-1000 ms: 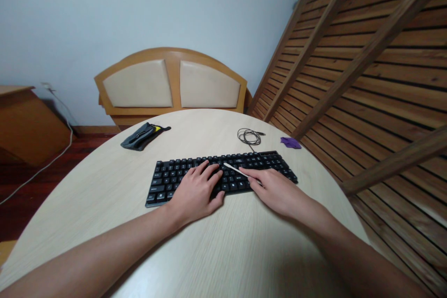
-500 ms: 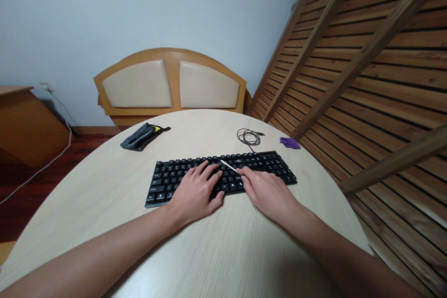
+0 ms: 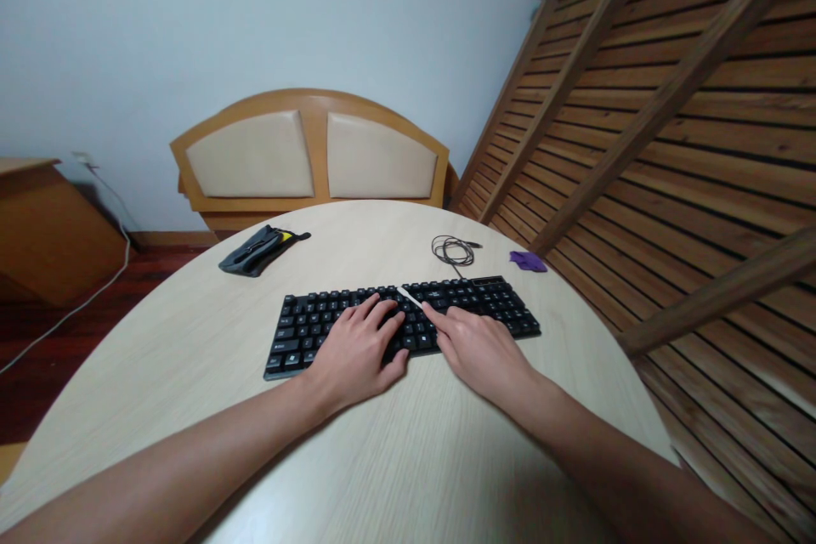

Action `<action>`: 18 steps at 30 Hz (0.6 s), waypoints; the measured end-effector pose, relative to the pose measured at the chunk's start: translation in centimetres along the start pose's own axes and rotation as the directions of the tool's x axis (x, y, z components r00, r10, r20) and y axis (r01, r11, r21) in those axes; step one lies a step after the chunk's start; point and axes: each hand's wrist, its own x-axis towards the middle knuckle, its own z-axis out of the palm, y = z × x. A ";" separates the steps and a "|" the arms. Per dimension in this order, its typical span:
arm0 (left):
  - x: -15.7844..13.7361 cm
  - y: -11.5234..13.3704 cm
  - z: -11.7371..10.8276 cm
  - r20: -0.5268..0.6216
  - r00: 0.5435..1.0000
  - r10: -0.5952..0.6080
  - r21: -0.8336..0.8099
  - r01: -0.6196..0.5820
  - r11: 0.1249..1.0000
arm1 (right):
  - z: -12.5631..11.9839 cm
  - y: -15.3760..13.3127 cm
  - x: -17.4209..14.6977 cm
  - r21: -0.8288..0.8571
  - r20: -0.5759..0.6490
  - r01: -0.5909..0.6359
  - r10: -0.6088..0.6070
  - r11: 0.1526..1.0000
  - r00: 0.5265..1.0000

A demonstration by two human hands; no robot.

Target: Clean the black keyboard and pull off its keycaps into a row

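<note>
In the head view, I see the black keyboard (image 3: 417,333) lying on the pale desk (image 3: 357,246). The left hand (image 3: 362,348) rests over its keys, fingers loosely spread. The right hand (image 3: 481,347) has its fingers narrowed on a thin white swab (image 3: 410,297), angled over the upper keys. Behind lie a coiled cable (image 3: 470,246) and, farther right, a purple cloth (image 3: 528,261).

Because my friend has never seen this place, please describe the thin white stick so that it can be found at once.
On the pale table lies a black keyboard. Over it, the right hand holds a thin white stick, slanting away toward the person's left. Its pale, slender shape sets it apart from the dark, blocky keys nearby.
</note>
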 end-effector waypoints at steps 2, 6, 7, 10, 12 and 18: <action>0.0 0.0 0.0 -0.002 1.000 0.001 0.000 -0.001 1.000 | 0.1 -0.3 0.1 0.002 -0.011 -0.010 0.010 1.000 1.000; 0.0 0.0 0.2 -0.009 1.000 0.001 -0.006 -0.001 1.000 | 0.2 -0.6 -0.1 0.014 -0.054 -0.025 0.026 1.000 0.998; 0.0 0.0 0.2 -0.010 1.000 0.001 -0.005 -0.001 1.000 | 0.3 -0.5 -0.2 0.015 -0.065 -0.027 0.028 1.000 0.998; 0.0 0.0 0.2 -0.012 1.000 0.004 -0.005 -0.005 1.000 | 0.6 -0.4 -0.2 0.002 -0.076 -0.021 0.022 1.000 0.997; 0.0 0.0 0.2 -0.015 1.000 0.005 -0.006 -0.005 1.000 | 0.8 -0.3 0.0 -0.019 -0.069 -0.016 0.014 1.000 0.998; -0.1 -0.1 0.3 -0.018 1.000 0.001 -0.016 -0.002 1.000 | 1.2 -0.1 0.7 -0.058 -0.072 -0.026 0.022 0.998 0.997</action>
